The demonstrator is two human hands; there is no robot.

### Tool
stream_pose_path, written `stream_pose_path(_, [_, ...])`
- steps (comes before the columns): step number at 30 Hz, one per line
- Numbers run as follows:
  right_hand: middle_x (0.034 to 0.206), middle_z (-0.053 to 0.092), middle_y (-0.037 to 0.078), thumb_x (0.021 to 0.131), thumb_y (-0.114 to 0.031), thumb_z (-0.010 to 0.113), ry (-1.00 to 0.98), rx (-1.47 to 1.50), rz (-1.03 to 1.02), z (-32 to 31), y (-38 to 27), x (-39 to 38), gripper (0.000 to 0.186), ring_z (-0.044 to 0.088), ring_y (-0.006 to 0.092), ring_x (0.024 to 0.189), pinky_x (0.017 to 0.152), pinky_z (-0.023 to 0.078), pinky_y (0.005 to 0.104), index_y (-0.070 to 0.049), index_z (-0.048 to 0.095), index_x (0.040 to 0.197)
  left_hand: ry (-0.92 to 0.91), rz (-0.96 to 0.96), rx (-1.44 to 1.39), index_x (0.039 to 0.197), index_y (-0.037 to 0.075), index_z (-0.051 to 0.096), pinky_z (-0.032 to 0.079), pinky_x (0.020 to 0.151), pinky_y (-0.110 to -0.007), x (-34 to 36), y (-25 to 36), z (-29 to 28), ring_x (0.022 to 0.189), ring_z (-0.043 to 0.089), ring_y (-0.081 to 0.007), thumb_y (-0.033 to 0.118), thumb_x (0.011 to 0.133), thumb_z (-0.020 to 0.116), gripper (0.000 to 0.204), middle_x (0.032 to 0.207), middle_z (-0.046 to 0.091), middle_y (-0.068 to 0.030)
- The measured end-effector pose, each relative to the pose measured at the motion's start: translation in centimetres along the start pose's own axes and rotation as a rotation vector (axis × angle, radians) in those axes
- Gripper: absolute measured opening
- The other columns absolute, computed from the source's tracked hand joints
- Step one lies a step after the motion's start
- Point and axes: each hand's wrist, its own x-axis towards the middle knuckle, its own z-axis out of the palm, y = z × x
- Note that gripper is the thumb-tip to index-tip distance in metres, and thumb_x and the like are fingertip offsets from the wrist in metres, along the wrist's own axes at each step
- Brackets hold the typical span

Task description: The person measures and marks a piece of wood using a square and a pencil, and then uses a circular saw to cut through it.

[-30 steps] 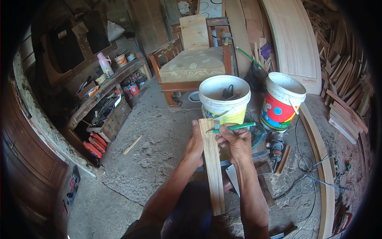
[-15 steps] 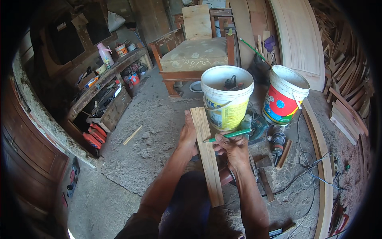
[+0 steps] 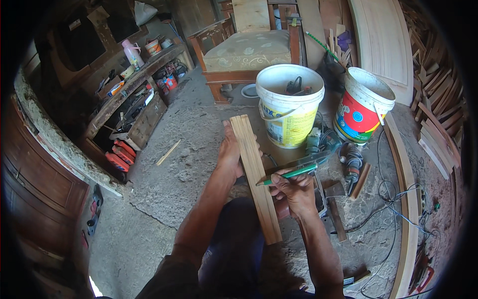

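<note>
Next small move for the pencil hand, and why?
Probably draw the green pencil a short way along the wooden strip: the right hand holds its tip at the strip's face, and the left hand grips the strip's upper part.

Left hand [image 3: 230,153]: is gripping the wood strip [image 3: 255,172] along its left edge, up toward the far end
Wood strip: is slanting a bit, far end leaning left
Right hand [image 3: 296,195]: is holding a green pencil [image 3: 296,172] at the strip's right edge
Pencil tip: is pointing left at the strip's face, can't really tell if it's touching
Buckets: a white bucket with a yellow label [image 3: 293,122] is standing past the hands, and a red-labelled bucket [image 3: 361,118] is standing just right of it
Floor [image 3: 154,199]: a power tool [image 3: 352,162] is lying near the red-labelled one, and a hammer [image 3: 338,220] is lying near the right hand
Chair [image 3: 246,54]: is standing behind the buckets, cushion and all
Bench [image 3: 137,89]: is running along the left, with a pink flask [image 3: 131,52] standing on it
</note>
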Motion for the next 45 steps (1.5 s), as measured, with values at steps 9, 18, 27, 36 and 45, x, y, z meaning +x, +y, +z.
stream_pose_path(9, [0.07,0.07,0.004,0.088,-0.016,0.077,-0.013,0.052,0.098,-1.1,0.8,-2.4,0.014,0.061,0.007,0.055,0.048,0.045,0.0191,-0.004,0.073,0.092,0.024,-0.018,-0.044,0.101,0.001,0.06,0.058,0.067,-0.048,-0.1,0.1,-0.4,0.067,0.063,-0.0283,0.077,0.094,0.019,0.086,0.08,0.059,-0.0123])
stream_pose_path(18, [0.069,0.069,0.004,0.088,-0.016,0.077,-0.018,0.045,0.143,-1.9,0.8,-3.1,0.013,0.06,0.0065,0.054,0.046,0.043,0.0188,-0.004,0.073,0.09,0.056,-0.015,-0.025,0.1,0.002,0.06,0.058,0.067,-0.048,0.1,-0.1,0.0,0.067,0.063,-0.0283,0.076,0.095,0.019,0.085,0.08,0.059,-0.0126])
stream_pose_path(27, [0.07,0.07,0.006,0.088,-0.014,0.076,-0.038,0.031,0.146,-2.2,1.3,-3.2,0.012,0.063,0.0086,0.055,0.048,0.047,0.0204,-0.002,0.072,0.091,0.037,-0.009,-0.052,0.107,-0.001,0.055,0.057,0.067,-0.05,0.7,-0.4,-0.8,0.07,0.061,-0.0324,0.079,0.091,0.022,0.089,0.083,0.058,-0.0172])
stream_pose_path(36, [0.072,0.071,0.007,0.088,-0.007,0.074,-0.096,-0.018,0.142,-3.2,1.9,-5.9,0.007,0.065,0.0102,0.058,0.052,0.051,0.0225,-0.002,0.072,0.09,0.043,0.0,-0.046,0.105,-0.001,0.055,0.056,0.069,-0.05,0.8,0.2,-1.7,0.07,0.061,-0.0314,0.08,0.091,0.021,0.09,0.082,0.058,-0.0158])
stream_pose_path(45, [0.07,0.071,0.005,0.089,-0.007,0.073,-0.123,-0.096,0.253,-4.2,1.7,-8.7,0.005,0.066,0.0098,0.06,0.054,0.052,0.0234,-0.003,0.072,0.092,0.046,0.005,-0.052,0.106,-0.001,0.055,0.057,0.067,-0.05,0.8,0.7,-2.3,0.068,0.061,-0.0313,0.078,0.093,0.019,0.088,0.081,0.058,-0.0154])
